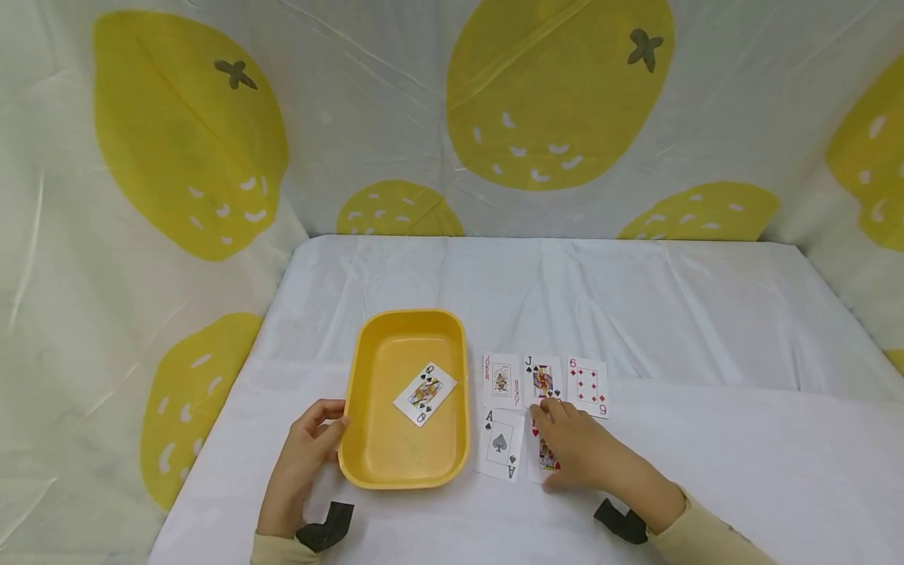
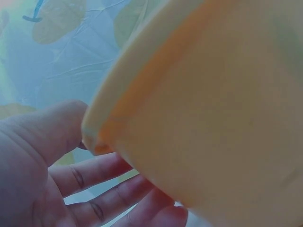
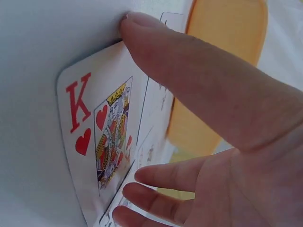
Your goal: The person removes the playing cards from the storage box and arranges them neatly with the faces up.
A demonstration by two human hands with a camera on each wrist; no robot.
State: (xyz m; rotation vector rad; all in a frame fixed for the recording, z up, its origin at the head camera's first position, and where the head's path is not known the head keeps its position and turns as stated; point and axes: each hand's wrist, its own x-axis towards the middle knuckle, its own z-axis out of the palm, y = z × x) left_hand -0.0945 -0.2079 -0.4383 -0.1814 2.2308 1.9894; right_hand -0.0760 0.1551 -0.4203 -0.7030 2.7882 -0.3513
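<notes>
My left hand [image 1: 304,455] grips the left rim of a yellow tray [image 1: 405,480], with the rim between thumb and fingers in the left wrist view. Inside the tray lies a queen of spades card [image 1: 425,394], face up and slanted. To the tray's right, my right hand [image 1: 582,447] spans the king of hearts [image 1: 547,451]. Its thumb is at the near edge and its fingertips are by the far edge; in the right wrist view the fingers look fairly straight around the king. The hand hides part of that card.
Other face-up cards lie around the king: a joker [image 1: 502,381], a jack of spades [image 1: 543,377], a six of diamonds [image 1: 587,386] and an ace of spades [image 1: 501,445]. White cloth [image 1: 720,455] covers the table. Behind it hangs a lemon-print curtain [image 1: 381,102].
</notes>
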